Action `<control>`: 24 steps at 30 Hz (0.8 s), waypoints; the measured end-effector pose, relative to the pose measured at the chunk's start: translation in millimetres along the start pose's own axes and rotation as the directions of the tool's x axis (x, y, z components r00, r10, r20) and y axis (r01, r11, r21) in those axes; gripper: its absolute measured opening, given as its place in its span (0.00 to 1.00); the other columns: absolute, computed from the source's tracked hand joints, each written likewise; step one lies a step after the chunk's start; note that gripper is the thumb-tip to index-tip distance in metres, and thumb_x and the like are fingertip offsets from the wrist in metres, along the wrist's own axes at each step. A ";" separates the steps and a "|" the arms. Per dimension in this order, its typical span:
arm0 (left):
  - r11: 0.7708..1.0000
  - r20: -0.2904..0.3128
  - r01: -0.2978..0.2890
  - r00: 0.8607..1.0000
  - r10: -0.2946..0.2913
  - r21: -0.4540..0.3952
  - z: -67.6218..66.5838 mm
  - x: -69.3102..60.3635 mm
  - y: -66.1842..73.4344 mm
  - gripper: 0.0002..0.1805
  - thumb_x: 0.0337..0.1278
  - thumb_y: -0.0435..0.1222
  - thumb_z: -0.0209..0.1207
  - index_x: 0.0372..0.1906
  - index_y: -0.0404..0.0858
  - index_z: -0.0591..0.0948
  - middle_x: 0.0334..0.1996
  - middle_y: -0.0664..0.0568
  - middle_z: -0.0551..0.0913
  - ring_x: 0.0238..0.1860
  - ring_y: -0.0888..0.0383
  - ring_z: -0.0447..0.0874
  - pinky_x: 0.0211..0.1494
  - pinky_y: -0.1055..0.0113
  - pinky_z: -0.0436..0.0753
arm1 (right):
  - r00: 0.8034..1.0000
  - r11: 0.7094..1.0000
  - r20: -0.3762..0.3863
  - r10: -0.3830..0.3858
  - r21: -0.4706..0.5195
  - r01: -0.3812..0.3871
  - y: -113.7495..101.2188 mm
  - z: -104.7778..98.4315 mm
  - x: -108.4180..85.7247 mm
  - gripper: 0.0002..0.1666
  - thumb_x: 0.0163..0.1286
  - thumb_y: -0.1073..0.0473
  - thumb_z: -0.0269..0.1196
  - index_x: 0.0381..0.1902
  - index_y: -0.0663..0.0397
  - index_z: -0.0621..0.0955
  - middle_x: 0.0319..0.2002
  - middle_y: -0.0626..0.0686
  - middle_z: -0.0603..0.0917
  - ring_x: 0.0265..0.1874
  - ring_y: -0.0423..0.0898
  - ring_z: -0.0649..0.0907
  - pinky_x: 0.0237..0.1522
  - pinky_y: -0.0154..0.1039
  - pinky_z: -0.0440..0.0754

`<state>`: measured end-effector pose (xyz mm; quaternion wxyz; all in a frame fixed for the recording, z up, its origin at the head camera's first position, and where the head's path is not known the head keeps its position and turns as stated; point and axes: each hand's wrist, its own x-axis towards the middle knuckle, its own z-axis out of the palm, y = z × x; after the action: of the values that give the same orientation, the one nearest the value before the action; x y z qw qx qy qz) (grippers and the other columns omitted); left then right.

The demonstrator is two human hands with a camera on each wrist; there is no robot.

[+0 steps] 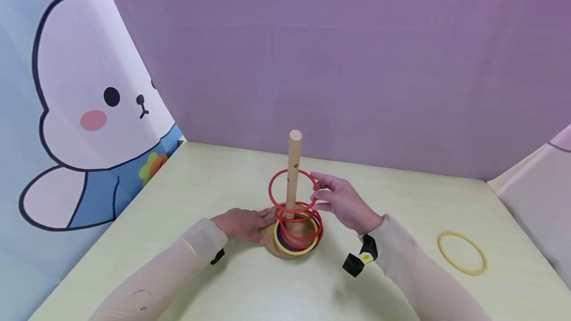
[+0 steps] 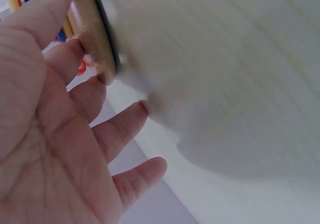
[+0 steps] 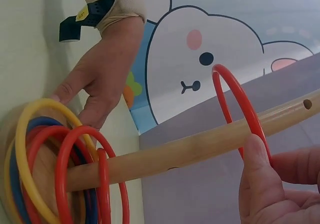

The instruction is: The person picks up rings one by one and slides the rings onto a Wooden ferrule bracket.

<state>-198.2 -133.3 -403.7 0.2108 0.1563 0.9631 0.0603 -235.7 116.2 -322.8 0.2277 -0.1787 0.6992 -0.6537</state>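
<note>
A wooden post (image 1: pixel 293 162) rises from a round wooden base (image 1: pixel 269 244) on the table. Around its foot lie several stacked rings, among them a yellow ring (image 3: pixel 23 134), a blue ring (image 3: pixel 14 184) and red rings (image 3: pixel 61 169). My right hand (image 1: pixel 345 202) pinches another red ring (image 1: pixel 270 189) between thumb and fingers. That ring encircles the post, raised above the stack, as the right wrist view (image 3: pixel 240 93) shows. My left hand (image 1: pixel 241 224) rests against the left side of the base, its fingers spread and mostly straight in the left wrist view.
A loose yellow ring (image 1: pixel 451 233) lies flat on the pale table (image 1: pixel 388 286) to the right of my right forearm. Behind the table hangs a purple cloth (image 1: pixel 357 73). A cloth with a cartoon rabbit (image 1: pixel 89 63) borders the left side.
</note>
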 end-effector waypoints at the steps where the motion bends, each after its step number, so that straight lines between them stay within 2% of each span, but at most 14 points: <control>1: 1.000 -0.001 -0.004 1.000 0.004 0.002 0.0 0.1 0.0 0.35 0.58 0.51 0.61 0.71 0.56 0.66 0.74 0.62 0.54 0.67 0.52 0.66 0.63 0.52 0.69 | 1.000 1.000 0.001 -0.005 -0.005 0.005 0.8 -0.3 0.7 0.32 0.70 0.75 0.48 0.71 0.69 0.59 0.40 0.56 0.68 0.36 0.43 0.76 0.40 0.34 0.82; 7: 0.999 -0.005 -0.032 0.999 0.032 0.024 1.4 2.8 0.7 0.35 0.59 0.51 0.60 0.72 0.56 0.64 0.74 0.61 0.54 0.67 0.54 0.67 0.61 0.54 0.71 | 1.000 1.000 -0.007 -0.009 -0.015 0.009 3.6 -2.8 3.4 0.31 0.69 0.75 0.48 0.70 0.69 0.59 0.41 0.58 0.68 0.36 0.43 0.76 0.40 0.35 0.83; 15: 0.999 -0.001 -0.017 1.000 0.017 0.027 -1.0 0.9 0.3 0.36 0.59 0.52 0.60 0.72 0.56 0.63 0.74 0.62 0.54 0.65 0.54 0.68 0.61 0.53 0.71 | 1.000 1.000 -0.012 0.012 0.006 -0.012 14.1 -1.7 5.9 0.32 0.69 0.75 0.48 0.70 0.69 0.60 0.41 0.57 0.68 0.36 0.44 0.76 0.41 0.36 0.83; 24: 0.998 0.002 -0.028 1.000 0.027 0.048 -0.8 0.5 -2.0 0.37 0.60 0.52 0.59 0.73 0.56 0.61 0.74 0.61 0.55 0.66 0.53 0.67 0.60 0.54 0.72 | 0.999 0.999 -0.018 0.040 0.020 -0.039 25.9 -1.4 5.0 0.31 0.70 0.76 0.48 0.70 0.71 0.59 0.42 0.58 0.68 0.36 0.44 0.76 0.39 0.35 0.83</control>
<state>-199.5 -135.1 -403.5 0.2069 0.1747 0.9618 0.0398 -239.5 116.7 -348.9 0.2360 -0.1567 0.6981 -0.6575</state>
